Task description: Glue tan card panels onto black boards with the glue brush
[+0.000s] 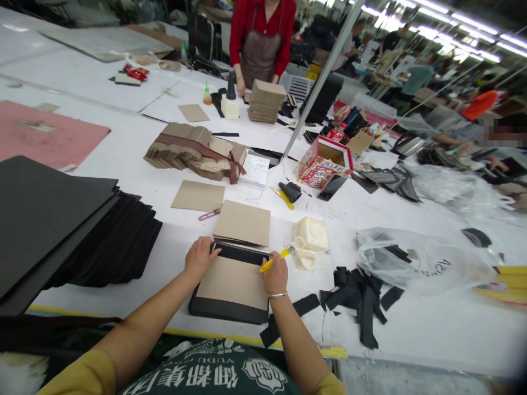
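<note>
A stack of black sheets (230, 311) lies before me with a tan cardboard piece (233, 282) on top, leaving dark borders at its far and near sides. My left hand (200, 257) is closed at the far left corner, its thumb pressed on the black border. My right hand (275, 274) is at the far right corner, holding a brush with a yellow handle (269, 263) whose head points right. Just past the brush stands a cream-coloured plastic container (312, 235) with a cut opening. Beyond the black border lies a small stack of tan cardboard (242, 222).
Black sheets are piled at left (102, 241). Black strips (362, 302) and a clear plastic bag (420, 260) lie right. Pink-handled thread snips (209, 214), a bundle of cardboard (193, 151) and a red patterned box (323, 164) are farther off. A person in red (263, 38) stands opposite.
</note>
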`<state>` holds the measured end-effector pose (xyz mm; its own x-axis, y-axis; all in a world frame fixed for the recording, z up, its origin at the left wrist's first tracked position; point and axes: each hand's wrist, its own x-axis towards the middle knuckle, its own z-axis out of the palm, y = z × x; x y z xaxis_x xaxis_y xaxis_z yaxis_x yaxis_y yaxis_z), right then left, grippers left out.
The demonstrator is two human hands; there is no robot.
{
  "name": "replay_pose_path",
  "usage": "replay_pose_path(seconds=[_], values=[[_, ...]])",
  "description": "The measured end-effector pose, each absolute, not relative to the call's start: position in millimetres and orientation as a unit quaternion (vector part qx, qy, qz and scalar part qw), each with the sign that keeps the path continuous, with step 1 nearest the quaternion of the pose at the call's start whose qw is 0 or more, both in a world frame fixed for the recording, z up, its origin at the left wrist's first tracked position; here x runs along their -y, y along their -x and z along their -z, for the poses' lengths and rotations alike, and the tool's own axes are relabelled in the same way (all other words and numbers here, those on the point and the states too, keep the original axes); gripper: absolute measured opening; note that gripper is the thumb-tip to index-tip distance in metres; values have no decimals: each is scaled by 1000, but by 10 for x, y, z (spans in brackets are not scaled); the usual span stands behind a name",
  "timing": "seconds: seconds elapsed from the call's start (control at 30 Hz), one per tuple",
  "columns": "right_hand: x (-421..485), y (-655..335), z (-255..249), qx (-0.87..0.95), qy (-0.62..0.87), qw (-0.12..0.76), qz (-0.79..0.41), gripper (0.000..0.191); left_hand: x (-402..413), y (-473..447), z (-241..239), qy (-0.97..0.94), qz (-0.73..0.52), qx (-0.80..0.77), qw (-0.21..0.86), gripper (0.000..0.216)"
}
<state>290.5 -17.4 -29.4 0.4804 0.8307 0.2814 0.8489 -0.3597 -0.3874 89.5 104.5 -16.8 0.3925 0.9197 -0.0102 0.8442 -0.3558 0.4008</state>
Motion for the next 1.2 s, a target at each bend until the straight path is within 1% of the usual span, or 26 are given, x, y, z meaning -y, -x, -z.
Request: replay_pose_path(seconds=[0.07, 0.13, 0.17, 0.23, 0.33, 0.43, 0.5, 0.57, 0.63, 0.73, 0.8, 0.87, 0.9, 0.97, 1.03, 1.1, 1.17, 1.2], values=[[160, -2759, 276, 577, 769, 276, 3, 23, -851, -968, 209, -886, -135, -425, 128, 40], [163, -2607, 280, 658, 698, 278, -40, 26, -678, -1020, 269, -941, -99, -302, 112, 52], [178, -2556, 287, 686, 674, 268, -58, 29, -622, -1018, 300, -955, -75, -268, 106, 58], [239, -2538, 304, 700, 668, 244, -70, 33, -594, -939, 347, -961, -32, -258, 96, 68], [399, -2682, 303, 673, 700, 232, -51, 35, -686, -690, 343, -941, -4, -329, 79, 75], [591, -2833, 274, 656, 710, 253, -34, 38, -703, -453, 157, -922, -12, -380, 75, 73], [690, -2894, 280, 637, 716, 285, -24, 40, -611, -356, -113, -922, -51, -377, 71, 71], [715, -2957, 321, 615, 717, 327, -6, 40, -486, -284, -487, -926, -119, -356, 49, 65], [644, -3017, 362, 602, 703, 378, -10, 35, -379, -172, -911, -913, -211, -349, 8, 54], [461, -3006, 310, 595, 663, 454, -13, 25, -325, 199, -1476, -839, -360, -400, -83, 42], [380, -2905, 184, 593, 649, 477, -10, 24, -400, 565, -1710, -765, -410, -475, -143, 42], [353, -2751, 22, 592, 646, 481, -10, 24, -563, 939, -1802, -694, -385, -584, -170, 44], [352, -2667, -59, 597, 645, 478, -13, 25, -660, 1103, -1804, -669, -346, -637, -162, 45], [357, -2506, -199, 612, 639, 465, -27, 25, -842, 1356, -1759, -668, -249, -693, -107, 44], [362, -2372, -307, 632, 627, 453, -45, 26, -964, 1508, -1710, -697, -186, -689, -64, 36], [372, -2270, -403, 641, 619, 449, -65, 27, -1012, 1584, -1712, -721, -161, -672, -39, 26], [411, -2188, -520, 641, 615, 451, -91, 26, -990, 1610, -1786, -718, -175, -671, -60, 25], [447, -2148, -594, 638, 613, 453, -108, 25, -957, 1604, -1847, -709, -199, -671, -92, 27]])
